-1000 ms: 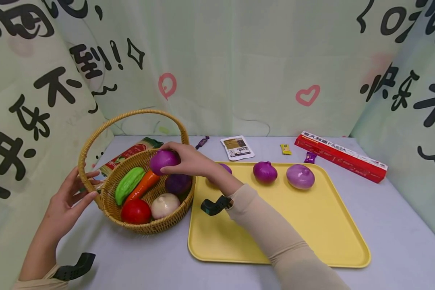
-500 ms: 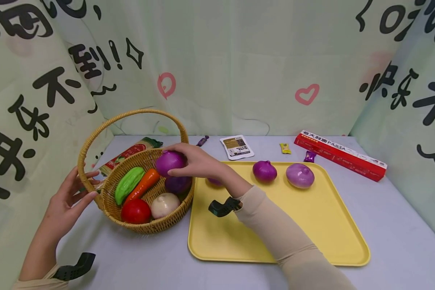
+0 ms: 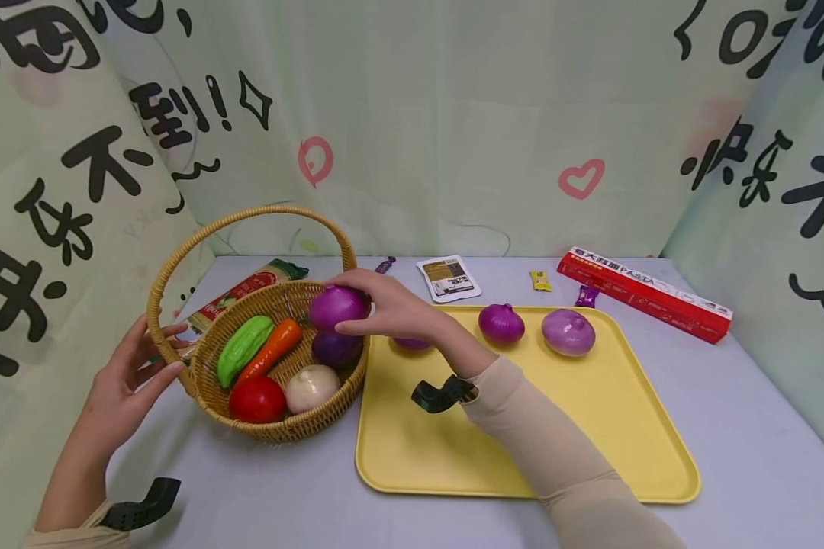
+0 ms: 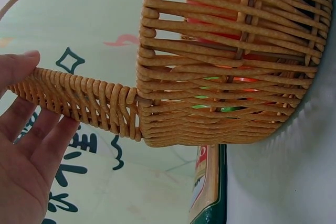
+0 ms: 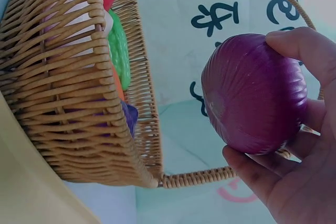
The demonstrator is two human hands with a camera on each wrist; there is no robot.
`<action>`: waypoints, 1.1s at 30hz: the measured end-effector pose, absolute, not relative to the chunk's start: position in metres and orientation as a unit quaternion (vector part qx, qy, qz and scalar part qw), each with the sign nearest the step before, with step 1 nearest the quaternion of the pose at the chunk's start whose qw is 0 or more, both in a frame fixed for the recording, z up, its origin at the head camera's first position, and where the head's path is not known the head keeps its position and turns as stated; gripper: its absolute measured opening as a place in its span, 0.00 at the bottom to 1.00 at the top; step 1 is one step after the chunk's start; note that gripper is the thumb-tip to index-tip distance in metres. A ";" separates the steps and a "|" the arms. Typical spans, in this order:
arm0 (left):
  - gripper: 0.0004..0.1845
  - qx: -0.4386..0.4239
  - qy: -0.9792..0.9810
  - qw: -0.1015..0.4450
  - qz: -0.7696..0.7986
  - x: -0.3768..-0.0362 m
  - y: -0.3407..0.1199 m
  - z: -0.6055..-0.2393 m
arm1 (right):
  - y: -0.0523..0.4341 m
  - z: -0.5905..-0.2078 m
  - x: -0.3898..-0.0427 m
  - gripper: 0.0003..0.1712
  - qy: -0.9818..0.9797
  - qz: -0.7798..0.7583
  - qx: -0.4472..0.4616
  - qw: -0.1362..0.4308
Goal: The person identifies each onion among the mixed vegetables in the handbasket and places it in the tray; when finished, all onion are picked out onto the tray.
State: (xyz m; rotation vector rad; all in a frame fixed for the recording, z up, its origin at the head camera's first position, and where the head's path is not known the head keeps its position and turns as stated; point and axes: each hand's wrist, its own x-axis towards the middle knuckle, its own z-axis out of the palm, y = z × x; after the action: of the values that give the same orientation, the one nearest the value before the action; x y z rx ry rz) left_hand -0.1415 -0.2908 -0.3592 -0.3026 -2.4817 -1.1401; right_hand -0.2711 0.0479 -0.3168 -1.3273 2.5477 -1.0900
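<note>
My right hand holds a purple onion over the right back rim of the wicker basket. In the right wrist view, thumb and fingers curl round the onion, clear of the basket wall. My left hand grips the basket's handle near its left base, thumb on one side and fingers on the other. Inside the basket lie a green bitter melon, a carrot, a tomato, a white onion and a dark purple round vegetable.
A yellow tray right of the basket bears a purple onion, a paler onion and another purple one partly hidden by my right wrist. Behind lie a white packet, small sweets, a red box and a red-green package.
My right hand has moved rightward with the purple onion, from above the carrot to the basket's right back rim. My left hand stays on the handle.
</note>
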 end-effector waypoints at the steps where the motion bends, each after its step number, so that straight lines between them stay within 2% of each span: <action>1: 0.44 -0.108 -0.886 0.196 -0.407 -0.141 -0.290 -0.359 | 0.050 -0.317 -0.270 0.33 0.828 -0.354 -0.433 0.032; 8: 0.43 -0.111 -0.884 0.196 -0.409 -0.141 -0.290 -0.358 | 0.060 -0.317 -0.266 0.33 0.828 -0.351 -0.437 0.011; 33: 0.43 -0.107 -0.885 0.191 -0.410 -0.141 -0.290 -0.357 | 0.091 -0.322 -0.254 0.32 0.831 -0.367 -0.417 -0.006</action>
State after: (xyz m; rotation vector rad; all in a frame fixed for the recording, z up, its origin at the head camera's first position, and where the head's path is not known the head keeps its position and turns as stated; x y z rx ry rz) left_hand -0.1414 -0.2899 -0.3569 -0.2999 -2.4863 -1.1526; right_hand -0.2537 0.0909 -0.3220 -1.3157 2.6204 -1.1582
